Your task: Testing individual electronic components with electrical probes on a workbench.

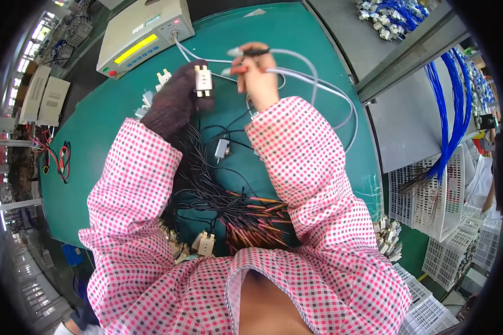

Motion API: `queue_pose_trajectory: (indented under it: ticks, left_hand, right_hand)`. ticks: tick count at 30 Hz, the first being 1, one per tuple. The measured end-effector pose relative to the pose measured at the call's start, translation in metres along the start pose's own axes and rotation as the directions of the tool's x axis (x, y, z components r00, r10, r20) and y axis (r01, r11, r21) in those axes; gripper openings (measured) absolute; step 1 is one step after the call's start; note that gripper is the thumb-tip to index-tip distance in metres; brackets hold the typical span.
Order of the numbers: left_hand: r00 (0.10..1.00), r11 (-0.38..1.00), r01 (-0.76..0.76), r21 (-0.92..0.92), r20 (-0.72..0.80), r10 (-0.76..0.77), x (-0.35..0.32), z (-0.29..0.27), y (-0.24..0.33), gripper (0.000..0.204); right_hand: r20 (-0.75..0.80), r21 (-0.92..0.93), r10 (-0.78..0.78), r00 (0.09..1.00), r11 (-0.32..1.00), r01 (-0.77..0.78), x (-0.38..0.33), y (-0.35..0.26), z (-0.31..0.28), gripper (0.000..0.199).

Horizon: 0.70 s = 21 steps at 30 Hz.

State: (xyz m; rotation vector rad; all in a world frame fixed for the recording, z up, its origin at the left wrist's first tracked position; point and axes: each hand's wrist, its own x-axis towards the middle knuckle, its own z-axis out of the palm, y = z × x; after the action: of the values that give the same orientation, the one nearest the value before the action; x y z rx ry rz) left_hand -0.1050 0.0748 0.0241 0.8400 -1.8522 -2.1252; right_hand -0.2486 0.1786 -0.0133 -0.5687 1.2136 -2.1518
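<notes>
In a dark knitted glove, my left hand (176, 97) is closed around a small white connector block (203, 79) with metal prongs at its ends. My right hand (261, 81), bare and slightly blurred, grips two test probes, a black one (255, 52) and a red one (237, 71). Their tips point left toward the block, a short gap away from it. Grey cables (302, 75) trail from the probes. Under my left wrist runs a bundle of black wires (198, 173) with brownish ends near my body. Between my forearms lies a small grey-white block (222, 149).
A beige tester (145, 39) with a lit yellow display stands at the back left of the green table (84, 134). More connector blocks (205, 244) lie by my body. Blue wires (450, 111) hang at the right over a white basket (452, 195). Red and black leads (66, 159) lie far left.
</notes>
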Motion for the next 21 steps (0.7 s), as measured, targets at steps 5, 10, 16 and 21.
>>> queue_pose_trajectory:
  ticks: [5,10,16,21]
  left_hand:
    - [0.994,0.905,0.028,-0.426,0.112,0.022,-0.018,-0.01,0.01,0.043]
    - [0.998,0.931,-0.059,0.359,-0.014,0.068,-0.026,0.017,0.01,0.04]
    - [0.998,0.993,-0.063,-0.095,-0.028,0.06,-0.019,-0.003,0.002,0.042]
    - [0.999,0.992,-0.034,-0.119,0.026,0.038,-0.026,-0.002,0.009,0.042]
  right_hand:
    - [0.086,-0.204,0.08,0.993,0.977,-0.06,-0.008,0.014,0.002,0.021]
    - [0.06,-0.219,0.071,0.996,0.974,-0.057,-0.011,0.017,0.003,0.022]
    - [0.114,-0.144,0.048,0.992,0.989,-0.031,-0.013,-0.002,0.005,0.027]
    - [0.361,-0.013,-0.009,0.932,1.0,0.014,-0.02,-0.042,0.01,0.03]
